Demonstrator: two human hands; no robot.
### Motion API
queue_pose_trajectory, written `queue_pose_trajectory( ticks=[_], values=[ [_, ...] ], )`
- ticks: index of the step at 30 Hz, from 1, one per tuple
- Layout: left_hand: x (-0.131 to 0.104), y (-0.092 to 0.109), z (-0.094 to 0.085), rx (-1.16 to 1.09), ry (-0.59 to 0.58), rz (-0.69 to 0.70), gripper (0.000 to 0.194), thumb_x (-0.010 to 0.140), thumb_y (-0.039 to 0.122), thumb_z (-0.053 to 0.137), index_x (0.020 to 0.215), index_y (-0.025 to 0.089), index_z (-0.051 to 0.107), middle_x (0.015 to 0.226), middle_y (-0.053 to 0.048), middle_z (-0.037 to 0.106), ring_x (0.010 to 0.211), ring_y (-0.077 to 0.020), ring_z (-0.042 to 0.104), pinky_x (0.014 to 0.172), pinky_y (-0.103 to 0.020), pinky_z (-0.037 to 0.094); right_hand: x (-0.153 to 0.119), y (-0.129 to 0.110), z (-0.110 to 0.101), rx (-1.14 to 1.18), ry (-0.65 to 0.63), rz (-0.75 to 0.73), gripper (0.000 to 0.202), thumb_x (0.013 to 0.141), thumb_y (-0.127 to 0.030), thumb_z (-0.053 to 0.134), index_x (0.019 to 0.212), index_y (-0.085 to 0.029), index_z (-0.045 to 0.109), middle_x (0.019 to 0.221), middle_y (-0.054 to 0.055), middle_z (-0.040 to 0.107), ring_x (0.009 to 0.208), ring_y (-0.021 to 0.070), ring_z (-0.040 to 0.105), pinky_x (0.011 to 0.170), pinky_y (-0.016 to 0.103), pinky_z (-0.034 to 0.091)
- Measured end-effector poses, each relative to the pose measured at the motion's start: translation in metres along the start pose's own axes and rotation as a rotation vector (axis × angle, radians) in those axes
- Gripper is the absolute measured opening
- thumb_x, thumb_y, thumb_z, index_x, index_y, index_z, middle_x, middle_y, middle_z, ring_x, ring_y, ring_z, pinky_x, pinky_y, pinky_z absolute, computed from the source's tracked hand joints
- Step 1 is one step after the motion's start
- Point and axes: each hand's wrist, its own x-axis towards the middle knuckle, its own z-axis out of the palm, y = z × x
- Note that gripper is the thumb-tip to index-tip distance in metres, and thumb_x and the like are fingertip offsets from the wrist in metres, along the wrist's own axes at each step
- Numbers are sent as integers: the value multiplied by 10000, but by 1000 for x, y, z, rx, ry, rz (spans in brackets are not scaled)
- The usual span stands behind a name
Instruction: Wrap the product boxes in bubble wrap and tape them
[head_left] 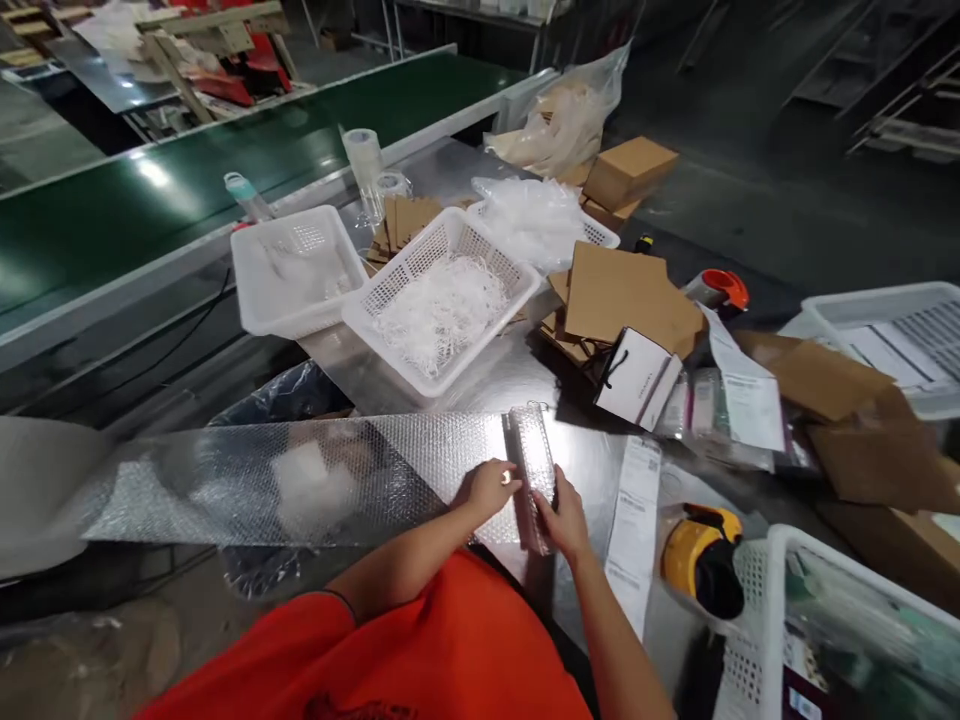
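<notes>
A long strip of bubble wrap (pixel 420 450) stretches from a roll at the far left to the metal table. At its right end lies a slim box-shaped item (pixel 534 480) with bubble wrap around it. My right hand (pixel 564 515) grips the item's lower right side, thumb on top. Beside its left edge, my left hand (pixel 493 488) rests on the bubble wrap with its fingers curled; whether it pinches the film is too small to tell.
White baskets (pixel 360 310) stand beyond the hands, one with shredded paper. Flat cardboard (pixel 615 295), a white paper bag (pixel 637 378), label sheets (pixel 634 520) and a yellow tape dispenser (pixel 701 560) lie to the right. A green conveyor (pixel 300 150) runs behind.
</notes>
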Motion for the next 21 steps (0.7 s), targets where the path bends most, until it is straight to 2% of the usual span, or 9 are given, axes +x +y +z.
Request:
queue_pose_trajectory(
  ticks=[2,5,8,10,12,14,16,19,21],
  values=[
    [-8,-4,-14,332,12,116,382,866,143,646,1241,215,669,1354,-101,631,1240,-234,598,1087,-352,468,-5,-11,1,-24,17,32,828,821,-618,475,1436,-64,467,1380,240,588,1273,368,546,1071,529,438],
    [-11,-12,-33,748,-53,95,485,869,159,647,1350,212,599,1517,-126,499,1352,-285,507,1108,-391,434,-18,-20,-4,-16,89,72,767,841,-579,486,1419,-75,487,1364,224,605,1258,332,566,1082,486,438],
    [-3,-21,-42,832,-124,169,535,843,129,654,1369,194,577,1554,-140,453,1387,-306,463,1126,-424,402,-51,-3,-25,1,315,171,648,905,-531,394,1363,-91,523,1344,214,617,1242,305,578,1076,454,446],
    [4,-28,-45,847,-151,212,526,848,133,642,1365,207,578,1545,-123,467,1388,-292,464,1142,-418,384,-88,19,-45,-57,487,316,608,934,-462,318,1327,-50,532,1306,260,614,1234,342,573,1063,494,441],
    [9,-35,-50,856,-146,248,481,869,140,608,1344,213,594,1514,-101,503,1385,-274,470,1155,-390,373,-131,44,-62,-211,558,501,583,926,-376,307,1302,6,535,1238,329,604,1201,412,574,1012,568,440],
    [12,-40,-58,861,-101,270,442,884,137,574,1321,198,612,1489,-98,526,1385,-276,470,1161,-374,369,-167,65,-71,-402,504,686,553,889,-297,327,1276,31,548,1141,372,609,1086,473,608,853,621,476],
    [12,-42,-68,880,-50,253,435,884,130,558,1312,175,619,1502,-120,509,1393,-290,460,1169,-387,363,-187,79,-72,-502,477,767,558,880,-253,306,1295,39,539,1091,392,609,1007,500,627,724,619,483],
    [11,-42,-82,921,-42,193,462,871,119,560,1326,173,610,1524,-139,484,1407,-284,454,1173,-402,358,-196,87,-63,-491,494,799,553,863,-299,354,1272,-22,601,1059,389,621,933,522,649,640,650,462],
    [10,-40,-89,940,-75,187,485,869,120,569,1349,181,595,1529,-142,483,1408,-277,458,1169,-399,357,-195,88,-57,-420,428,740,522,824,-390,451,1190,-92,675,1026,359,642,871,518,662,622,685,447]
  ],
)
